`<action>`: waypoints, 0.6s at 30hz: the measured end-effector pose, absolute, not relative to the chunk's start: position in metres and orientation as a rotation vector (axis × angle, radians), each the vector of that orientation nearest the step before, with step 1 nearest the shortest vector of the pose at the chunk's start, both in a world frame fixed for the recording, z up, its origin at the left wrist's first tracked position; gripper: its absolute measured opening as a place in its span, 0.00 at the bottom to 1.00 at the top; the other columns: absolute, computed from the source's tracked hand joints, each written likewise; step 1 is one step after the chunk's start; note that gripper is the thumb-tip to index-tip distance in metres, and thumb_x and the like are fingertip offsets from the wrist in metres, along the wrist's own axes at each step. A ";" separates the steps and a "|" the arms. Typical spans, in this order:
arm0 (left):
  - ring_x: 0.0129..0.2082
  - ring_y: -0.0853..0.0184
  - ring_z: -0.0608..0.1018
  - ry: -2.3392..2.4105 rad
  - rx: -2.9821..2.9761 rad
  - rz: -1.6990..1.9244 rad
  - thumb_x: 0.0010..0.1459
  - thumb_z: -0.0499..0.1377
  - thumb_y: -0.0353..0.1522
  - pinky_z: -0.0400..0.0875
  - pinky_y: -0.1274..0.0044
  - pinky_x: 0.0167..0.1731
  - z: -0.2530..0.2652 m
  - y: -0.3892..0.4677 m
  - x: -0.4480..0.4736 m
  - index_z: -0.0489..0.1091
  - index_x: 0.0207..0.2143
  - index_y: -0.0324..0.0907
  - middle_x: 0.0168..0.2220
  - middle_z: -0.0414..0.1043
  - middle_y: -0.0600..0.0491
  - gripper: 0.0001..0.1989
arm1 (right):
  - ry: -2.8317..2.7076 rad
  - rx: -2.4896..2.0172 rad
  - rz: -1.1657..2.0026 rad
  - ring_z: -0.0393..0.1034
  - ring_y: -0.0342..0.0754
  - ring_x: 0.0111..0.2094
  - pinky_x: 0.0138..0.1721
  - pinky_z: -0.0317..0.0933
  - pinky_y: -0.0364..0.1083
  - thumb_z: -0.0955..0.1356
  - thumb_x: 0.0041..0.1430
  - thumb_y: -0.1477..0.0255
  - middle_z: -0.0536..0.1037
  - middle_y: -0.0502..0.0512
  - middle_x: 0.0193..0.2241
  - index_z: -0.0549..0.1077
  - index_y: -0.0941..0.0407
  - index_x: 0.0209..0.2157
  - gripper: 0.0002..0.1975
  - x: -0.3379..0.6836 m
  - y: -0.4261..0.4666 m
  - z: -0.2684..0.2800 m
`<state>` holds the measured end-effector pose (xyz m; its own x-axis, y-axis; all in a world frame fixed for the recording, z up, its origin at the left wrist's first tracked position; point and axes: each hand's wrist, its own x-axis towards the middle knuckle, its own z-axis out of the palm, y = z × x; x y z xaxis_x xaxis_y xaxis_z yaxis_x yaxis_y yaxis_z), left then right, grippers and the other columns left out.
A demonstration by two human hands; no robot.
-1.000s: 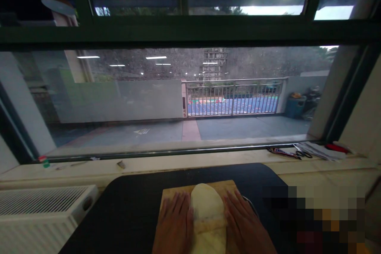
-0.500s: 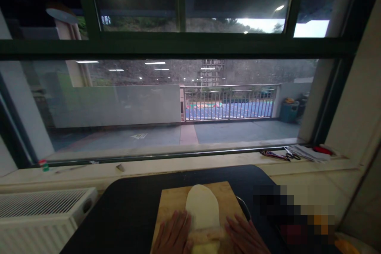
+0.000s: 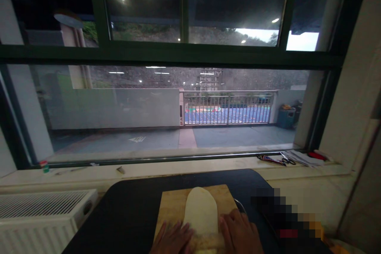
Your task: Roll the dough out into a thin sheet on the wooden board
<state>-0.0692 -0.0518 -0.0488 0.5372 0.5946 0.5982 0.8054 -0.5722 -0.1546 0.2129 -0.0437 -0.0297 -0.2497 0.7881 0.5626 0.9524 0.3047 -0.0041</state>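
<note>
A long, pale sheet of dough (image 3: 201,209) with a rounded far end lies flat on a wooden board (image 3: 170,203). Across its near part sits a light wooden rolling pin (image 3: 206,241), slightly blurred. At the pin's left end is my left hand (image 3: 174,239), its fingers laid over the pin and smeared a little by motion. My right hand (image 3: 240,231) curls over the other end, knuckles raised. Both ends of the pin are hidden under my hands, and the near edge of the dough falls outside the view.
The board rests on a black table (image 3: 127,210). A metal rim (image 3: 239,206) shows beside the board's right edge. On the windowsill lie a snack wrapper (image 3: 270,160), scissors (image 3: 288,159) and papers (image 3: 303,158). A white radiator (image 3: 50,206) stands left; a pixelated patch covers the right.
The rolling pin and both hands have moved toward me, so more of the dough shows. My right hand's fingers, spread before, are now more curled. The camera view has tilted slightly.
</note>
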 end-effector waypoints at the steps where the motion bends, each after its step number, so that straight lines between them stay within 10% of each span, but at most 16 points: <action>1: 0.47 0.70 0.80 -1.219 -2.350 -0.663 0.67 0.52 0.41 0.75 0.77 0.49 -0.043 -0.050 -0.066 0.71 0.54 0.58 0.50 0.77 0.64 0.15 | -2.117 -1.537 -0.515 0.76 0.53 0.41 0.35 0.70 0.50 0.59 0.68 0.63 0.81 0.51 0.41 0.78 0.45 0.40 0.15 0.210 -0.042 -0.031; 7: 0.59 0.57 0.72 -1.483 -2.217 -0.610 0.67 0.47 0.38 0.71 0.62 0.55 -0.037 -0.035 -0.051 0.67 0.59 0.44 0.59 0.69 0.50 0.22 | -2.132 -1.294 -0.810 0.76 0.53 0.46 0.42 0.71 0.50 0.60 0.67 0.62 0.79 0.47 0.48 0.78 0.46 0.47 0.17 0.222 -0.032 -0.064; 18: 0.53 0.64 0.77 -1.111 -2.029 -0.613 0.66 0.51 0.43 0.77 0.76 0.48 -0.049 -0.053 -0.060 0.71 0.54 0.43 0.53 0.76 0.55 0.20 | -2.128 -0.921 -0.800 0.78 0.47 0.37 0.40 0.72 0.43 0.63 0.67 0.62 0.82 0.48 0.41 0.78 0.49 0.45 0.14 0.230 -0.041 -0.071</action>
<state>-0.0598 -0.0526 -0.0493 0.5131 0.5076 0.6922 0.8562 -0.3597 -0.3709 0.2305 -0.0412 -0.0706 -0.5223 0.3702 0.7682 0.7845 0.5617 0.2628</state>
